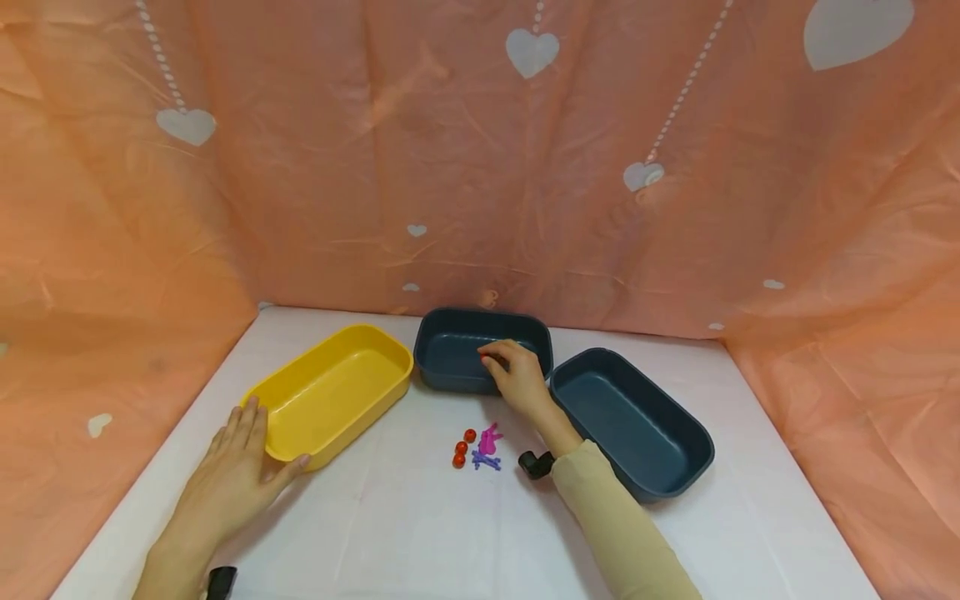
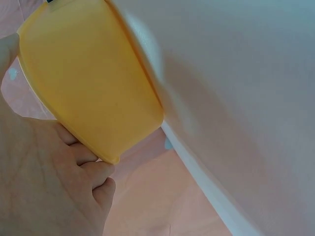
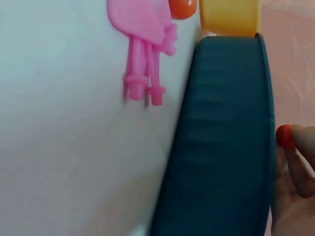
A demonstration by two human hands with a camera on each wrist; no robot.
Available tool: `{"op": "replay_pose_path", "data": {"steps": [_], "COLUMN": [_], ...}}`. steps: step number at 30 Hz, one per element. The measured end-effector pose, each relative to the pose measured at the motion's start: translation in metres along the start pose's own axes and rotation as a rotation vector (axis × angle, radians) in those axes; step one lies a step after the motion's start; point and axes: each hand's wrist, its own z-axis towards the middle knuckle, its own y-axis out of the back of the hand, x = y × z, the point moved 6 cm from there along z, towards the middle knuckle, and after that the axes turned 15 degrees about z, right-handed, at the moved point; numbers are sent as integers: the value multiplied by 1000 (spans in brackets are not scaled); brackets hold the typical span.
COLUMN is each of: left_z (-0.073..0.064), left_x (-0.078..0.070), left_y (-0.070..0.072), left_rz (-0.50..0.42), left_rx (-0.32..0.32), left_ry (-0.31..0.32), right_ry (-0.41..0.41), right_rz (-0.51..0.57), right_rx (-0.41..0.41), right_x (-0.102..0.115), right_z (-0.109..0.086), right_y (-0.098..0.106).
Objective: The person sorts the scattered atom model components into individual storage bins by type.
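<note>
My right hand (image 1: 521, 382) pinches a small red ball (image 3: 284, 136) between thumb and fingertips, over the back dark blue tray (image 1: 483, 385). In the right wrist view, the ball shows just beyond that tray's rim. My left hand (image 1: 228, 483) rests at the near end of the yellow tray (image 1: 367, 419), fingers extended along its rim and thumb spread to the near corner. On the white table, several more red balls (image 1: 461, 447) lie in a short row beside a pink toy figure (image 1: 489, 440) and a purple toy piece (image 1: 486, 460).
Another dark blue tray (image 1: 637, 421) stands at the right, close beside the back tray and under the right forearm. The yellow tray's far end is near the back tray's left side. A peach curtain (image 1: 465, 167) with hearts encloses the table's back and sides.
</note>
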Motion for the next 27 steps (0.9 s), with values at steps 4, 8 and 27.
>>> {"op": "replay_pose_path", "data": {"steps": [4, 8, 27], "left_z": [0, 0, 0], "left_x": [0, 0, -1], "left_y": [0, 0, 1], "left_rz": [2, 3, -10], "left_rx": [-8, -3, 51], "left_ry": [2, 5, 17], "right_ry": [-57, -103, -134], "right_rz": [-33, -75, -132], "right_rx": [24, 57, 106], "right_x": [-8, -13, -13], "right_z": [6, 11, 12], "right_y": [-2, -4, -4]}}
